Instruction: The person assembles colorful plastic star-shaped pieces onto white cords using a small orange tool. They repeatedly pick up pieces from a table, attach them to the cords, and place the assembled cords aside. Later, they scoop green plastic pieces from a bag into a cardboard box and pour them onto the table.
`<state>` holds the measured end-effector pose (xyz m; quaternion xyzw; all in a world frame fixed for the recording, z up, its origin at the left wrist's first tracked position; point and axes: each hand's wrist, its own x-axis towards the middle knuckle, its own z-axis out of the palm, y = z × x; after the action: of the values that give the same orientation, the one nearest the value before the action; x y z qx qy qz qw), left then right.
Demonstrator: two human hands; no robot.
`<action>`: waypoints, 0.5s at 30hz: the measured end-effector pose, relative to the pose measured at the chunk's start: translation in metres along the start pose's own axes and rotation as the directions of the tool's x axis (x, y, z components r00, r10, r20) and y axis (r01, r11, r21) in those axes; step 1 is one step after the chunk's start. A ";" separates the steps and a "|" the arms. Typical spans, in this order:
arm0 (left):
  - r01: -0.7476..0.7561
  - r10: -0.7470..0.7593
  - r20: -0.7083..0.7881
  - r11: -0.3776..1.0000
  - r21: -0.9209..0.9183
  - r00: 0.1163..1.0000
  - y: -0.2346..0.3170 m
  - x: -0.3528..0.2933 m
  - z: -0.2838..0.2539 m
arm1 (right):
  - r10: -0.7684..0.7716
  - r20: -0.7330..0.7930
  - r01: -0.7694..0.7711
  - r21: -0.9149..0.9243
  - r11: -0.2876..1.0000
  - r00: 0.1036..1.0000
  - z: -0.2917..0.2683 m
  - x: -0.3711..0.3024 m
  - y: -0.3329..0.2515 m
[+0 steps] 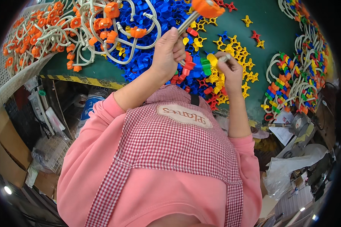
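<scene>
My left hand (169, 51) grips a pale plastic tube (188, 22) that points up and right and carries an orange connector (207, 7) at its far end. My right hand (231, 70) pinches the end of a short pale tube with a yellow and a green connector (208, 62) on it. Both hands hover above a heap of blue, red and yellow star-shaped connectors (201, 75) on the green table (276, 34).
A pile of white tubes with orange connectors (57, 30) lies at the left. A pile of tubes with mixed-colour connectors (295, 83) lies at the right. Loose yellow and red connectors (254, 38) are scattered between. Boxes and bags (49, 151) sit under the table edge.
</scene>
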<state>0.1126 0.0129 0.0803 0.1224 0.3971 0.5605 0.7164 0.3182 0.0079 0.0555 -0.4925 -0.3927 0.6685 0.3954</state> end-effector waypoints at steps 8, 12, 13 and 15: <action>-0.240 0.223 0.124 0.628 0.740 0.967 -0.025 0.001 -0.014 | -0.189 -0.617 0.229 -0.014 0.973 0.764 -0.131 0.038 0.019; -0.370 0.400 0.306 0.094 0.924 0.864 0.012 0.002 -0.063 | 0.029 -0.961 0.352 0.130 0.927 0.276 -0.346 0.014 0.056; -0.310 0.442 0.275 0.007 0.951 0.854 0.017 -0.006 -0.079 | 0.063 -0.946 0.269 0.154 0.951 0.319 -0.319 0.025 0.043; -0.175 0.521 0.273 -0.229 0.958 0.809 0.022 -0.019 -0.090 | -0.211 -0.860 0.046 -0.215 0.976 0.466 -0.266 0.015 0.047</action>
<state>0.0318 -0.0213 0.0434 0.6446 0.7010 0.2708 0.1405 0.5659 0.0400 -0.0481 -0.7639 -0.2235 0.2563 0.5484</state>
